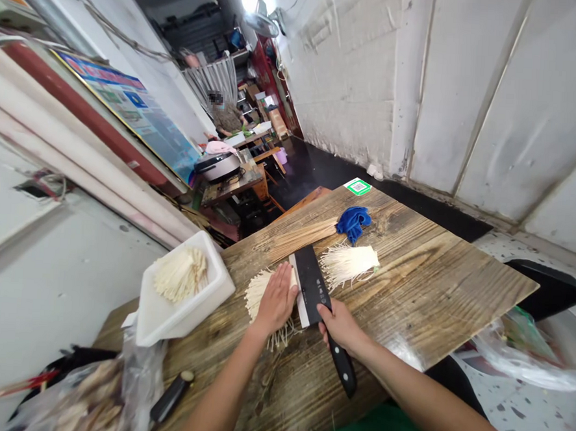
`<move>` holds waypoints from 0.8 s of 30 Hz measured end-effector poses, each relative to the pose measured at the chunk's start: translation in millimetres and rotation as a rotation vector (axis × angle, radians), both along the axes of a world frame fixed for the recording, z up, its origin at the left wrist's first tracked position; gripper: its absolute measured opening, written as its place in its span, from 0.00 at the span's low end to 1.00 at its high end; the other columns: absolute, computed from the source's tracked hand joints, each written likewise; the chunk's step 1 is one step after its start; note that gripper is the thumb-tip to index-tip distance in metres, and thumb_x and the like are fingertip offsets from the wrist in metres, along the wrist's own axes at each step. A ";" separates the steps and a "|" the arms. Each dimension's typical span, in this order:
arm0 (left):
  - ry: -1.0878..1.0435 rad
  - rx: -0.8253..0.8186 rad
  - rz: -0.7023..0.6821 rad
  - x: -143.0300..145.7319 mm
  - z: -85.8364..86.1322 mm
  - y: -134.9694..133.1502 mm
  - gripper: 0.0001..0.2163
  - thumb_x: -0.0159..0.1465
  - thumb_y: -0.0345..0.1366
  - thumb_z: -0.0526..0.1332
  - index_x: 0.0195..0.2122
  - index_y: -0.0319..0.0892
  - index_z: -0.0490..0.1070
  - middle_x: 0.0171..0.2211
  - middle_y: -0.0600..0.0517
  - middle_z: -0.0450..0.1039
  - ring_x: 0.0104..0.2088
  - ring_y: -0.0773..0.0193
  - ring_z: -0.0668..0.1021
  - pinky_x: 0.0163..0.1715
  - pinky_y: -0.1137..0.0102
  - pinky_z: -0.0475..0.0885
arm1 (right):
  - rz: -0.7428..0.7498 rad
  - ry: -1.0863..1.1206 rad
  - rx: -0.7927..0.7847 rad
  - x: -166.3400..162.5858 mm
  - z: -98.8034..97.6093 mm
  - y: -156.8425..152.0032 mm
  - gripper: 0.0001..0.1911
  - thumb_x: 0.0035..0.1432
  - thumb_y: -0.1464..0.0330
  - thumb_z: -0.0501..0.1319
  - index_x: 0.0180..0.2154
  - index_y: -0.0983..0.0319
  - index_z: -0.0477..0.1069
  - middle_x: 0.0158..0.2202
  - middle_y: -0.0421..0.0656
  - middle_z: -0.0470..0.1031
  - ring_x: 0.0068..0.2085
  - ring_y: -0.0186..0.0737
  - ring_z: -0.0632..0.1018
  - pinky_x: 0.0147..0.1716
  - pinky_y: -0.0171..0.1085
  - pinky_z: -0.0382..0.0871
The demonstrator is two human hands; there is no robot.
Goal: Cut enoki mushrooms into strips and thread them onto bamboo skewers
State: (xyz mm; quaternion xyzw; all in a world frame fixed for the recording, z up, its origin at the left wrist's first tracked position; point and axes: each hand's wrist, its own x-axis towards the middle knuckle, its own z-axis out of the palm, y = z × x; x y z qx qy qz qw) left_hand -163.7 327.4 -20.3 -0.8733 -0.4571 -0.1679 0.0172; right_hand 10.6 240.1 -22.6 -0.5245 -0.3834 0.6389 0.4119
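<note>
My left hand (277, 299) lies flat, fingers together, pressing on a bunch of pale enoki mushrooms (256, 291) on the wooden table (434, 289). My right hand (340, 323) is closed round the black handle of a cleaver (312, 283). The cleaver's dark blade stands just right of my left hand, against the bunch. A second bunch of enoki mushrooms (349, 263) lies to the right of the blade. Beyond it lie a bundle of thin bamboo skewers (299, 237) and a blue cloth (354, 221).
A white foam tray (165, 312) with more mushrooms sits at the table's left. A clear plastic bag (96, 399) and a black-handled tool (171, 397) lie at the near left. A green-and-white card (357, 186) marks the far corner. A person sits far down the passage.
</note>
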 end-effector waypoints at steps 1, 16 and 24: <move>-0.005 0.003 -0.003 -0.2 -0.3 0.4 0.26 0.70 0.42 0.40 0.66 0.35 0.42 0.66 0.38 0.48 0.67 0.56 0.50 0.64 0.52 0.52 | 0.004 0.000 0.000 0.1 0.1 0.8 0.08 0.60 0.62 0.50 0.32 0.58 0.54 0.14 0.29 0.61 0.12 0.29 0.63 0.10 0.28 0.58; -0.078 -0.034 0.031 -1.6 -3.8 3.6 0.27 0.70 0.44 0.40 0.66 0.35 0.42 0.67 0.37 0.45 0.67 0.54 0.49 0.64 0.52 0.50 | 0.053 -0.070 -0.018 -13.1 8.2 20.6 0.07 0.66 0.66 0.50 0.35 0.62 0.61 0.15 0.29 0.61 0.12 0.26 0.63 0.12 0.27 0.58; -0.097 -0.013 0.007 -4.0 -7.4 3.1 0.28 0.69 0.45 0.40 0.66 0.35 0.41 0.67 0.38 0.44 0.67 0.55 0.48 0.65 0.53 0.49 | 0.098 -0.112 -0.051 -14.3 -0.8 -20.9 0.07 0.67 0.69 0.48 0.36 0.62 0.61 0.14 0.29 0.61 0.12 0.26 0.63 0.11 0.26 0.56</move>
